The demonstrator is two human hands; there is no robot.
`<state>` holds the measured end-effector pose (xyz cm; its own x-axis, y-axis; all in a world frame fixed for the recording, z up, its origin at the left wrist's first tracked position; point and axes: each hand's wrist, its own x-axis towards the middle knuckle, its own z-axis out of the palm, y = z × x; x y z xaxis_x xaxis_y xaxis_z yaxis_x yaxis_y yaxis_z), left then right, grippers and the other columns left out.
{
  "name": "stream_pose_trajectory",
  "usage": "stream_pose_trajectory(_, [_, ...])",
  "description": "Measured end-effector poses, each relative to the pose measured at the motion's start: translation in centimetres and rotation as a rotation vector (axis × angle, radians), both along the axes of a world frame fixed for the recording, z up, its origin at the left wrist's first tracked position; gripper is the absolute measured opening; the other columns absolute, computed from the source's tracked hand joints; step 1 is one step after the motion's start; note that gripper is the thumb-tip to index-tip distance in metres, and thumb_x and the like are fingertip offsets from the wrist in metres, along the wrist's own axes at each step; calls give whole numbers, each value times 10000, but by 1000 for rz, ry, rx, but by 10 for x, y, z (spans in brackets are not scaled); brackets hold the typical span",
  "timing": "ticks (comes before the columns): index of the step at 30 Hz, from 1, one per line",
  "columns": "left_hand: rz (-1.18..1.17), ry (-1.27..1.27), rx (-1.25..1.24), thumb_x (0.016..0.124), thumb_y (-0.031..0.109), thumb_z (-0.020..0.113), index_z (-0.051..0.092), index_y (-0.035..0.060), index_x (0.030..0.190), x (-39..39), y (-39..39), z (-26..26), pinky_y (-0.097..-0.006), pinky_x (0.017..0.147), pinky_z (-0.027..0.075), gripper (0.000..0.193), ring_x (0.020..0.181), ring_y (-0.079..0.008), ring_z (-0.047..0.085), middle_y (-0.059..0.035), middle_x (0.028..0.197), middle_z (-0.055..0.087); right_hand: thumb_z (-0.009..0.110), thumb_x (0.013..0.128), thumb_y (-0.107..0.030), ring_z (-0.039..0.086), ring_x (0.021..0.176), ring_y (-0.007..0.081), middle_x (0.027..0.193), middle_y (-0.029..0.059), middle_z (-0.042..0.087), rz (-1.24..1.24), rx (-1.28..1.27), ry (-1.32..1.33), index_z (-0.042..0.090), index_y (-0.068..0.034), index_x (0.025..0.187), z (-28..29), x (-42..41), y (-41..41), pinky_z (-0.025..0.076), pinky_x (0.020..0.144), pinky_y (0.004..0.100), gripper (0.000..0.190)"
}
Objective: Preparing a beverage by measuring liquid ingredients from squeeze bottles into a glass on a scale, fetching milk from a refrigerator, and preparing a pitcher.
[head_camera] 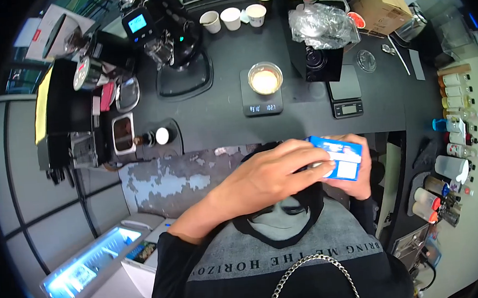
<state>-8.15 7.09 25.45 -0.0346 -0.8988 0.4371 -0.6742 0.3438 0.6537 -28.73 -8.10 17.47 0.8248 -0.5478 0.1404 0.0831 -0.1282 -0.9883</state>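
Note:
A blue carton [341, 160] with white printed panels is tilted in front of my chest, close to the counter's front edge. My right hand [359, 178] grips it from behind and the right side. From the left, my left hand [277, 167] crosses over, its fingertips and thumb closed on the carton's near left side. Those fingers partly hide what they pinch. Beyond my hands, a clear cup [265, 78] with pale cream-coloured contents stands on a black digital scale [262, 108], whose display is lit.
A coffee grinder [160, 34] with a lit screen stands back left. Several paper cups [230, 18] line the back. A second scale [346, 91] lies right, near a plastic-wrapped bundle [320, 26] and a cardboard box [383, 6]. Several bottles [456, 102] line the right edge.

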Motion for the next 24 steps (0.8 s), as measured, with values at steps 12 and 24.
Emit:
stream_pose_trajectory(12, [41, 0, -38, 671, 346, 934, 587, -10, 1337, 81, -13, 2, -402, 937, 518, 830, 1144, -308, 648, -92, 1145, 738, 1002, 656, -205, 704, 1027, 184, 1104, 106, 670, -497, -129, 14, 482, -6, 1263, -2, 72, 46, 581, 892, 334, 823])
stream_pose_trajectory(24, [-89, -30, -11, 798, 123, 828, 715, 77, 1254, 88, -46, -20, -372, 823, 548, 472, 988, -278, 645, -75, 1107, 681, 1010, 639, -189, 698, 1045, 179, 1151, 132, 700, -311, -162, 88, 502, -13, 1240, -22, 63, 12, 582, 914, 336, 806])
